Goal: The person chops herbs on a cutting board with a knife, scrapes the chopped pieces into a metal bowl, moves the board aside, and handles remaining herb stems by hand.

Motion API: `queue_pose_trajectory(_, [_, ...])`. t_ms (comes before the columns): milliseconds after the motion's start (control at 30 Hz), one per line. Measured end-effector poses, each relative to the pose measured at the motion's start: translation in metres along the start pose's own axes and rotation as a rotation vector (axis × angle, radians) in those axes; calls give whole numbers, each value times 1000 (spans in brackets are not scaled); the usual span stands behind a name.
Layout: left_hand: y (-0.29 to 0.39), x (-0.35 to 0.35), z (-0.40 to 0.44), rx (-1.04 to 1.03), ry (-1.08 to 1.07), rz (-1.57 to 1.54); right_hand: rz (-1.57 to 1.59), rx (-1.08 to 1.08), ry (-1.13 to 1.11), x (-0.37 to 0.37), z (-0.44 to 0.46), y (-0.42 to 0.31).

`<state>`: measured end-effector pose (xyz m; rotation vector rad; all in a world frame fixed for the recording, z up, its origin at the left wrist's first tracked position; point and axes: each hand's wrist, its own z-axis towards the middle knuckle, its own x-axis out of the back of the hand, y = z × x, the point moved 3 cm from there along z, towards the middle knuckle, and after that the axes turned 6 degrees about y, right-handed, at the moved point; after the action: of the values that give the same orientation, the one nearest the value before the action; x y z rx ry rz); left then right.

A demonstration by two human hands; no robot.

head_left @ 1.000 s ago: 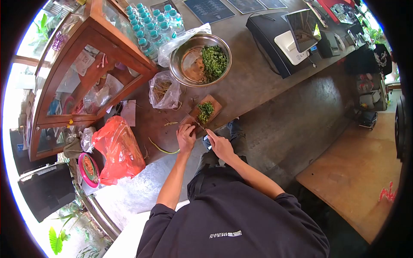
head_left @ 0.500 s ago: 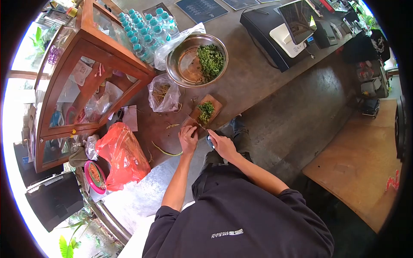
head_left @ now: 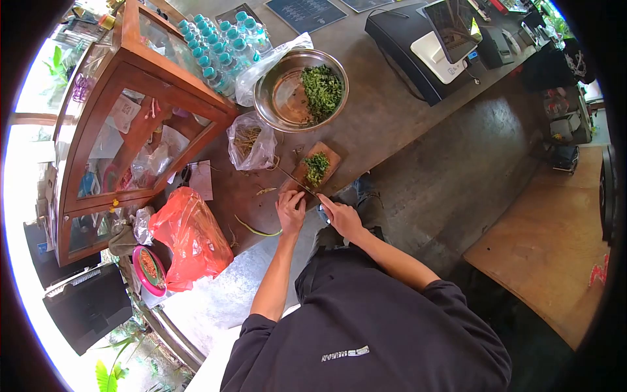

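My right hand (head_left: 342, 217) is wrapped round the handle of a knife (head_left: 297, 182), whose blade slants up to the left across a small wooden board (head_left: 332, 159). Chopped greens (head_left: 317, 168) lie in a heap on the board, just beyond the blade. At the board's near end my left hand (head_left: 290, 209) is closed with bent fingers beside the knife; what it holds is too small to make out. A long green stem (head_left: 256, 231) lies near the table's edge, left of that hand.
Behind the board stands a metal bowl (head_left: 261, 98) with chopped greens. Left of it are a clear plastic bag (head_left: 251, 142), an orange bag (head_left: 192, 238) and a wooden cabinet (head_left: 163, 78). Capped bottles (head_left: 225, 62) stand at the back; a black box (head_left: 398, 52) is at the right.
The view has shifted slightly. The knife blade now slants further up and left over the board. Both hands remain at the board's near end.
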<state>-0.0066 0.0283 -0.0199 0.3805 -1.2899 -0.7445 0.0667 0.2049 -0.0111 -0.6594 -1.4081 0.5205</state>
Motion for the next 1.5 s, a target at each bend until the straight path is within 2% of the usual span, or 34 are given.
queue_pose_trajectory(167, [-6, -2, -2, 36, -37, -1, -16, -10, -85, 2, 11, -4])
queue_pose_trajectory(267, [-12, -4, -2, 47, -41, -9, 10, 3, 4, 3, 6, -6])
queue_pose_trajectory(467, [-2, -1, -1, 34, -32, 0, 30, 43, 29, -2, 9, -3])
queue_pose_trajectory(800, [-4, -1, -3, 24, -1, 11, -24, -16, -34, 3, -1, -2])
queue_pose_trajectory(867, [-2, 0, -5, 33, -20, 15, -28, 55, 40, -6, 1, 3])
queue_pose_trajectory(1000, [-3, -1, -6, 37, -36, 50, -16, 49, 39, -1, 9, -3])
queue_pose_trajectory(1167, [-9, -3, -6, 46, -12, 44, -43, -30, -54, 6, -4, -3])
queue_pose_trajectory(1433, [0, -1, -9, -20, 41, 47, 32, 29, 3, -6, 8, -1])
queue_pose_trajectory(1500, [-4, -2, -8, 27, 37, 56, 36, 25, -3, -3, 7, -2])
